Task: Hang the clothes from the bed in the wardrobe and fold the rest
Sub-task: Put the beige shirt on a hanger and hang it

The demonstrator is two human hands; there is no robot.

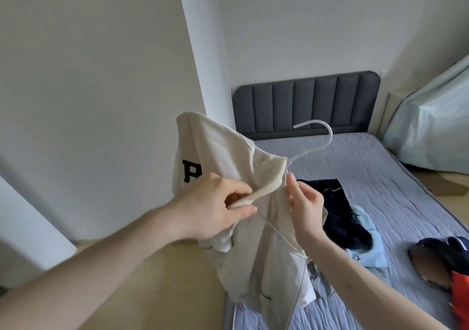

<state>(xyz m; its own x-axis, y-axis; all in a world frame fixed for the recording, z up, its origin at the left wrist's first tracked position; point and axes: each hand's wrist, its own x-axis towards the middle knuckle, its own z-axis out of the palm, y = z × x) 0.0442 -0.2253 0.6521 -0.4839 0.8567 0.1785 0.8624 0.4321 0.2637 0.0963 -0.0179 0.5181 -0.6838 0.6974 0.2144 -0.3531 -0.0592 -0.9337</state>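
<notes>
Fitting a cream jacket (253, 228) onto a white hanger (313, 140) above the near left corner of the bed (396, 177).

Head view: left hand (215, 207) curled round the ribbed collar, thumb and fingers pinching it, probably to pull the neck open over the hanger's shoulder. Right hand (305, 205) half closed, fingertips pinching the thin hanger arm just beside the collar, likely to steady it; hook pointing up toward the headboard (304, 101). Jacket held clear of the mattress, hem hanging past the near edge. Navy garment (340, 210) and pale blue garment (368, 248) lying mid-bed, waiting; dark and orange clothes (446, 263) at the right edge. Wardrobe not visible.
</notes>
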